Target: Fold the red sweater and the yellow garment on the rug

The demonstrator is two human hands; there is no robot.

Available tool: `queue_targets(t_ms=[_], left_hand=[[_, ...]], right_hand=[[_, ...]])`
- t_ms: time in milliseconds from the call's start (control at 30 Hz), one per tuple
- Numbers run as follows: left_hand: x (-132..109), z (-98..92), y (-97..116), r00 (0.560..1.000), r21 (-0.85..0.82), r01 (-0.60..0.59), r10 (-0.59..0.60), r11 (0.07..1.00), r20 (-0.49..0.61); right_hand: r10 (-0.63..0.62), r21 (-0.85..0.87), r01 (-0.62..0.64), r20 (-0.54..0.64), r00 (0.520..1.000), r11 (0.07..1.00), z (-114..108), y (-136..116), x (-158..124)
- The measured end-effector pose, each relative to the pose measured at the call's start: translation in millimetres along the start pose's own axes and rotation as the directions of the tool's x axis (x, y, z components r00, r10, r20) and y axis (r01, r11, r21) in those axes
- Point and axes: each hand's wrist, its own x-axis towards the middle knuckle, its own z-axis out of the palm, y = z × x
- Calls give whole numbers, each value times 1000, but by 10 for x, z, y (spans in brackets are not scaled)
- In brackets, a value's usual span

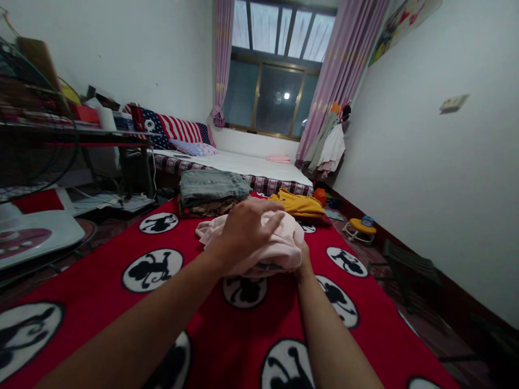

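A pale pink folded garment [284, 243] is bunched between my hands, just above or on the red blanket [267, 324]; I cannot tell if it touches. My left hand [249, 229] lies over its top, fingers curved round the cloth and the thumb apart. At the garment's right end, my right hand [305, 260] grips the edge, with most of its fingers hidden behind the cloth. Beyond my left hand is a stack of folded clothes with blue-grey jeans [214, 185] on top. A folded yellow garment [298, 204] lies on the far right part of the blanket.
A bed [243, 162] with a white sheet stands below the window. To the left is a cluttered desk [117, 139], with a white plastic chair [36, 235] nearer. On the right floor are a small yellow stool [363, 226] and a dark folding stool [411, 262].
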Motion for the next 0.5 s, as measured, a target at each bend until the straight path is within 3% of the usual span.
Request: queue_targets(t_ms=[67,133,200,333,400,500], left_hand=[[103,201,-440,986,118,64,-81,991,147],[63,432,-780,888,162,75,-139,984,437],[-73,615,-941,871,197,40,-131,980,473],[-351,696,-826,928,319,7,-125,948,351],[-428,612,-712,943,340,-16,-99,940,318],[-471,404,-633,926,275,-91,-21,957,378]], right_hand=[[54,24,-53,-35,998,998,5,-35,-4],[103,78,-99,-48,993,992,10,-65,-9],[131,104,-126,-49,990,987,11,-87,-12],[108,-14,-110,-77,991,994,-15,-112,-1],[101,-61,-106,-86,991,993,-41,-112,14],[78,-61,-84,-93,993,995,-75,-78,42]])
